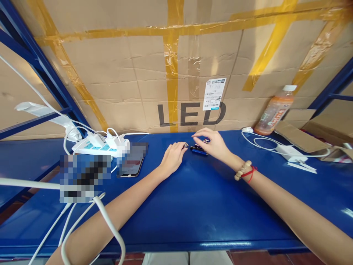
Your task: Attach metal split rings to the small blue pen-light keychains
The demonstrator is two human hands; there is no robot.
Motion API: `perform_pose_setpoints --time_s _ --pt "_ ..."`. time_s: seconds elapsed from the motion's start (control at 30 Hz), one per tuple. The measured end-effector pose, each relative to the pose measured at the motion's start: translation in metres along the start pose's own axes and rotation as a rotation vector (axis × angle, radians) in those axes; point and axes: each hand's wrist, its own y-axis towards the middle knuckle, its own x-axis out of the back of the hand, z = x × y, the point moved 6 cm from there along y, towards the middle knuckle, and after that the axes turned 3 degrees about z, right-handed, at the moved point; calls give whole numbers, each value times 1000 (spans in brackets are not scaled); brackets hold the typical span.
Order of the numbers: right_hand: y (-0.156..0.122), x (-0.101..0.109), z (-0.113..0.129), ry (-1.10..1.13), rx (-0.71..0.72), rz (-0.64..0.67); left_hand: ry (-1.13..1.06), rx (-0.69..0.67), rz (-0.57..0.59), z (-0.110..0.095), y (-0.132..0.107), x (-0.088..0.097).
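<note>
My left hand (173, 159) rests on the blue shelf, its fingers closed around a small dark, shiny piece (185, 145); only the tip of it shows, so its kind is unclear. Just to the right, my right hand (214, 144) hovers with curved fingers and a gap between thumb and forefinger, holding nothing that I can see. Below its thumb lie several slim dark-blue and black pen-like pieces (199, 151). Small shiny bits (206, 140) show behind the thumb, partly covered by the hand.
A white power strip (92, 148) with plugs and cables stands left, beside a phone (132, 167) and a blurred-out item (85, 178). White cords cross my left forearm. At right are a drink bottle (274, 110), a charger with cable (292, 152) and an open carton (328, 127). A large taped cardboard box (138, 73) stands behind.
</note>
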Motion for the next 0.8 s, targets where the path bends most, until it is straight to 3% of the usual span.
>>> perform_pose_setpoints --time_s 0.1,0.2,0.3,0.53,0.8 --pt "-1 13 -40 -249 -220 12 -51 -1 5 -2 -1 1" --pt "-12 10 -79 -376 -409 172 -98 4 15 -3 -2 2" --pt "-20 4 -98 -363 -451 214 -108 -32 -2 -5 -3 4" --pt "-24 1 -105 -281 -483 169 -83 -92 -13 -5 -3 3" --pt "-17 10 -85 -209 -459 60 -92 -78 14 -8 -4 5"
